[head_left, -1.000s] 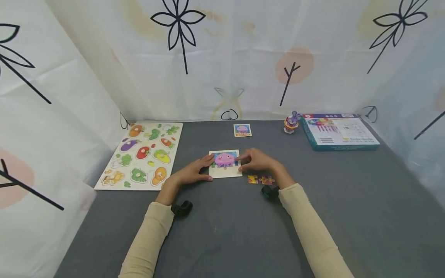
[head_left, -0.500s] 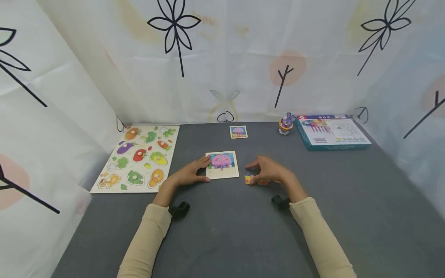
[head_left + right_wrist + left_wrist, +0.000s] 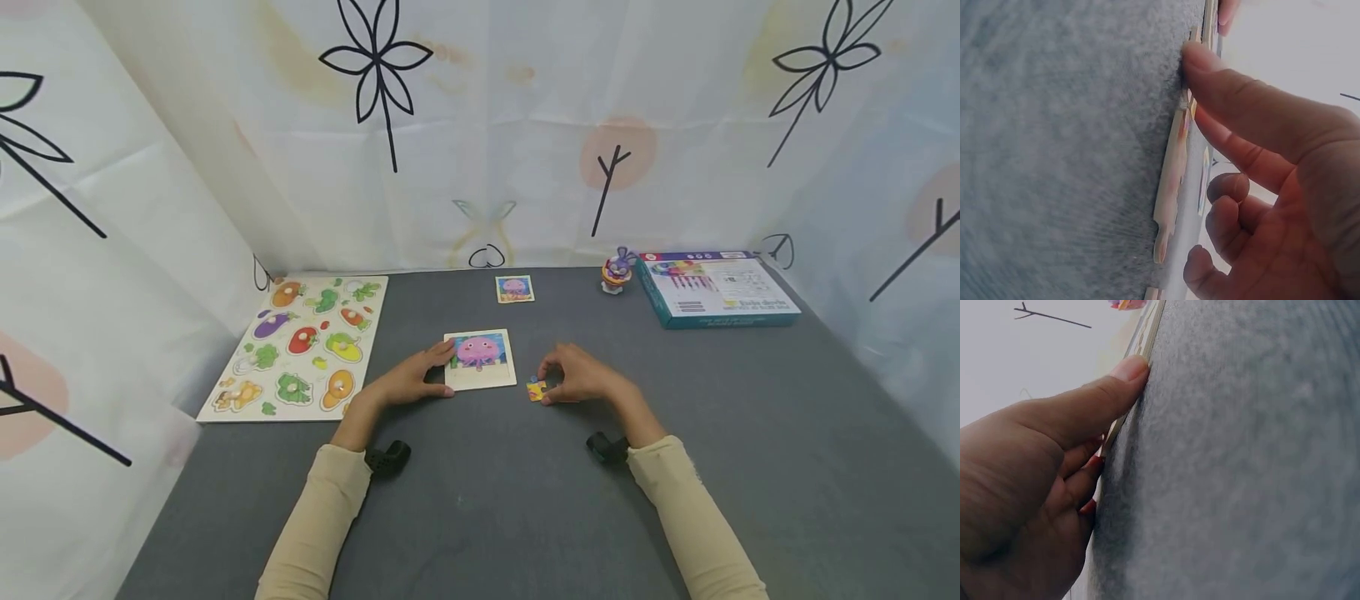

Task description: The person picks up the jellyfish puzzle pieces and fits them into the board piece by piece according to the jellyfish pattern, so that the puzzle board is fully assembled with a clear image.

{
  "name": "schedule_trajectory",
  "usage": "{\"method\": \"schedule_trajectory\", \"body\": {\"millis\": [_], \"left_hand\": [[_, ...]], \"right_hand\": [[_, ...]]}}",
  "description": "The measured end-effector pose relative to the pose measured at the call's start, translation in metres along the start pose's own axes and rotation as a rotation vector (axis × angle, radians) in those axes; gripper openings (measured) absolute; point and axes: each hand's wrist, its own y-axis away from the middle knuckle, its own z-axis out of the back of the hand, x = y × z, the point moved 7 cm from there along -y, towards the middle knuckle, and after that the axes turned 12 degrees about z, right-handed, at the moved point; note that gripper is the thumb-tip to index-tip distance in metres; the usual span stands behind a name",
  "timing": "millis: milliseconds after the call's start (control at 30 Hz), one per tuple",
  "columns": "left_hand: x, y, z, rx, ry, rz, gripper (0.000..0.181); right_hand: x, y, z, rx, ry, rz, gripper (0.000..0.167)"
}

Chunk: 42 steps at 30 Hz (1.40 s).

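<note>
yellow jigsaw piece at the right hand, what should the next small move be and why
Probably lift the yellow jigsaw piece toward the wooden jigsaw tray: the right hand has thumb and forefinger at its edges, the tray's lower strip is bare, and the left hand touches the tray's left side.

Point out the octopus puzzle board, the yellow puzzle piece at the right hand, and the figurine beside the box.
Octopus puzzle board [image 3: 484, 379]: head view, on its bare lower part.
Yellow puzzle piece [image 3: 535, 391]: head view, on its printed face.
Figurine [image 3: 617, 272]: head view, mid-body.
</note>
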Motion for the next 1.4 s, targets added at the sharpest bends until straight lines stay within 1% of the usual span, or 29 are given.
{"method": "schedule_trajectory", "body": {"millis": [200,300,467,567,633,700,767,867,967,1067,1233,1300,1400], "left_hand": [[0.001,0.003,0.004,0.003,0.026,-0.008,0.076],[0.003,0.004,0.006,0.003,0.028,-0.002,0.074],[0.006,0.005,0.007,-0.001,0.016,0.007,0.073],[0.007,0.005,0.008,-0.001,0.004,0.010,0.074],[0.008,0.006,0.008,-0.004,-0.002,0.010,0.074],[0.008,0.007,0.008,-0.012,-0.007,0.012,0.074],[0.006,0.007,0.008,-0.019,-0.012,0.001,0.074],[0.004,0.006,0.005,-0.016,-0.016,-0.008,0.075],[0.004,0.004,0.003,-0.010,-0.008,-0.005,0.076],[0.005,0.003,0.002,-0.020,0.006,0.007,0.077],[0.004,0.003,0.005,-0.042,0.005,-0.010,0.078],[0.004,0.003,0.007,-0.044,0.001,-0.017,0.078],[0.005,0.003,0.008,-0.044,-0.002,-0.007,0.078]], "right_hand": [[0.004,-0.001,0.001,0.007,-0.034,0.046,0.022],[0.007,-0.003,0.003,0.009,-0.022,0.069,0.021],[0.010,-0.007,0.003,0.028,0.014,0.070,0.021],[0.011,-0.012,0.003,0.025,-0.013,0.047,0.022],[0.014,-0.017,0.002,0.017,-0.022,0.046,0.022],[0.020,-0.026,0.001,0.010,-0.007,0.068,0.021],[0.028,-0.036,-0.001,0.000,0.030,0.101,0.019],[0.042,-0.052,-0.007,-0.024,0.069,0.146,0.018],[0.052,-0.067,-0.015,-0.044,0.088,0.164,0.019],[0.059,-0.080,-0.025,-0.045,0.085,0.187,0.019],[0.065,-0.089,-0.033,-0.046,0.053,0.202,0.018],[0.066,-0.091,-0.033,-0.056,0.041,0.198,0.020],[0.067,-0.092,-0.033,-0.066,0.017,0.205,0.026]]}}
